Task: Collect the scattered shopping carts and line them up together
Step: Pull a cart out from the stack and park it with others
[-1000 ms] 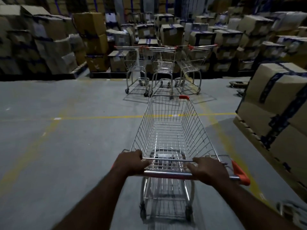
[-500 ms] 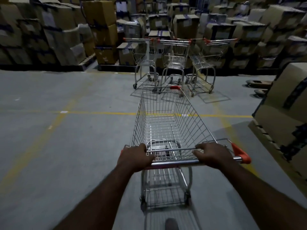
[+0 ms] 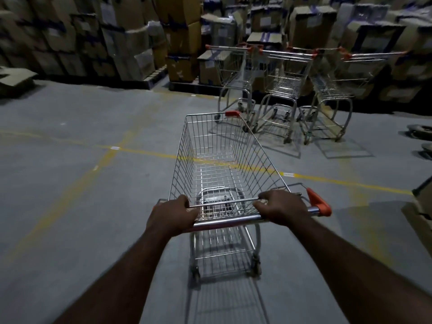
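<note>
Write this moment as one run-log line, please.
left hand: grips handle | right hand: grips handle | held cart: not yet lined up | parked carts: three, ahead right

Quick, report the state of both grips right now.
Left grip: closed round the chrome handle bar of the silver wire shopping cart.
Right grip: closed round the same handle bar.

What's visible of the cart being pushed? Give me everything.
The pushed cart is a silver wire-mesh shopping cart, basket empty, upright on the grey concrete floor, nose short of three parked carts. Its chrome handle bar has an orange end cap; an orange bumper sits on the front rim. Left hand and right hand grip the bar. A lower rack and wheels show beneath.
</note>
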